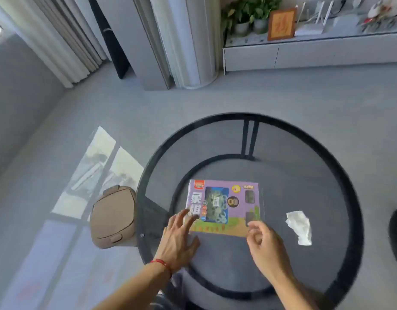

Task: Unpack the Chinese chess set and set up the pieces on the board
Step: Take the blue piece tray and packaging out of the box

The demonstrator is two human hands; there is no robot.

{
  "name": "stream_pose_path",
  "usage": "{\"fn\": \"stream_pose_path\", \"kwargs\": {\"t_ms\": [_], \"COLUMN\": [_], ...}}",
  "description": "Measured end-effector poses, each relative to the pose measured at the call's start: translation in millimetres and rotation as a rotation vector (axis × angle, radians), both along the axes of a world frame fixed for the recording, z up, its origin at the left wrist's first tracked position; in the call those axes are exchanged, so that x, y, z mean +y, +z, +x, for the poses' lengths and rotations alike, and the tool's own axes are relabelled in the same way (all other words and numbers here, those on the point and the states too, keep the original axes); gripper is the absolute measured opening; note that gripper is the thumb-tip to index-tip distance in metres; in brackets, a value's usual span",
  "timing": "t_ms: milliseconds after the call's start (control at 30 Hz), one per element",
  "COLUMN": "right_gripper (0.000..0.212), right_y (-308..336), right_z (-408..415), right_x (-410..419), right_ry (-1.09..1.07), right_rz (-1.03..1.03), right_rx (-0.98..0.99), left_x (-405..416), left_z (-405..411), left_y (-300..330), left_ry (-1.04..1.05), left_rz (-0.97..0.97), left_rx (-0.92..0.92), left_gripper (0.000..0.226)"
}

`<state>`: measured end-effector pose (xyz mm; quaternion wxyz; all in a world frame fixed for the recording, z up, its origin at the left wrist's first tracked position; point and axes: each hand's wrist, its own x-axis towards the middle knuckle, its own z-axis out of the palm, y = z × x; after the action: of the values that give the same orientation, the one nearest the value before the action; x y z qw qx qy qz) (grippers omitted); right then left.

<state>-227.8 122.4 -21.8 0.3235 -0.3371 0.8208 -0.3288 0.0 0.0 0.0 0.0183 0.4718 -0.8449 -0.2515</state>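
Nearest: left hand [178, 237], red string bracelet [162, 264] at the wrist, fingers spread and straight, fingertips resting on the near left corner of the chess set box. Right hand [263, 241], fingers loosely curled, thumb and forefinger at the near right corner of the box; whether pinching the clear wrap or merely touching, cannot tell through blur. Chinese chess set box [224, 208], flat, purple and green printed lid with large white characters at left and a central window showing pale ring-shaped pieces, lying unopened near the middle of the table, slightly toward the near side. Round glass table [340, 175], dark rim, lower dark ring and two legs visible through the top. Crumpled white wrapper [299, 227], on the glass to the right of the box, apart from it and near the right hand. Beige bin with lid [113, 217], on the floor just beside the table's left edge. Sunlit patch [97, 173] on grey floor beyond the bin. Farther: pale curtains [65, 41], white cylindrical column unit [193, 41], low white cabinet [316, 52] carrying potted plants [249, 14], a wooden framed plaque [281, 24] and a white router [311, 25].
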Motion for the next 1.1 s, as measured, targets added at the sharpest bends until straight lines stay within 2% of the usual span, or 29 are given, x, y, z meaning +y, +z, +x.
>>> {"fn": "stream_pose_path", "kwargs": {"t_ms": [100, 200, 267, 333, 433, 633, 767, 933, 967, 1067, 1100], "right_gripper": [0.025, 0.040, 0.051, 0.057, 0.053, 0.032, 0.028, 0.031, 0.030, 0.025, 0.025], "right_y": [-59, -105, -122, -132, -131, -132, -121, -106, -103, -93, -91], "right_z": [11, 13, 12, 14, 19, 14, -3, 3, 5, 13, 13], "right_x": [10, 19, 25, 28, 28, 30, 26, 40, 43, 53, 55], "right_ry": [-0.135, -0.247, -0.269, -0.231, -0.208, -0.295, -0.353, -0.443, -0.446, -0.438, -0.427], "right_rz": [-0.134, -0.332, -0.377, -0.386, -0.384, -0.506, -0.505, -0.537, -0.521, -0.433, -0.394], "right_rx": [0.199, 0.145, 0.117, 0.135, 0.132, -0.100, -0.324, -0.567, -0.599, -0.616, -0.594], "left_x": [6, 12, 16, 13, 16, 10, 2, 0, -3, -19, -25], "left_z": [5, 13, 20, 23, 28, 39, 37, 32, 29, 26, 26], "left_y": [-65, -119, -141, -151, -154, -155, -155, -136, -130, -117, -112], "left_ry": [-0.025, -0.039, -0.099, -0.084, -0.118, -0.189, -0.099, 0.265, 0.342, 0.533, 0.574], "left_rz": [-0.120, -0.187, -0.256, -0.239, -0.250, -0.155, -0.077, 0.250, 0.318, 0.390, 0.432], "left_rx": [-0.046, 0.086, 0.170, 0.244, 0.297, 0.507, 0.596, 0.705, 0.709, 0.666, 0.661], "left_gripper": [0.076, 0.070, 0.065, 0.062, 0.062, 0.069, 0.076, 0.088, 0.081, 0.040, 0.035]}}
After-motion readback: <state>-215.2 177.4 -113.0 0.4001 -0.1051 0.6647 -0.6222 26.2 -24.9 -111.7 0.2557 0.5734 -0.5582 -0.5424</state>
